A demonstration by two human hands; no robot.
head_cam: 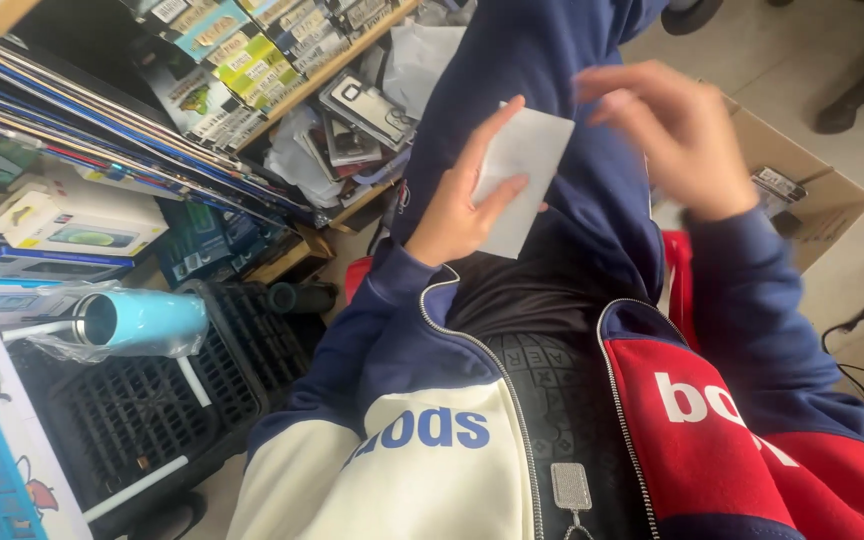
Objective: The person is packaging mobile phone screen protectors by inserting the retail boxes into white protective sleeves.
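White card (520, 180) sits in the left hand (457, 205), pinched between thumb and fingers, held up before the navy jacket (552, 60). Right hand (672, 135), blurred, hovers just beside the card's upper edge, fingers loosely spread, holding nothing. Cardboard box (812, 200) lies behind it.

Your card (518, 180) looks matt white paper. Your jacket (432, 400) is smooth cloth with a metal zip (512, 400). The tumbler (142, 320) is glossy, plastic-wrapped.
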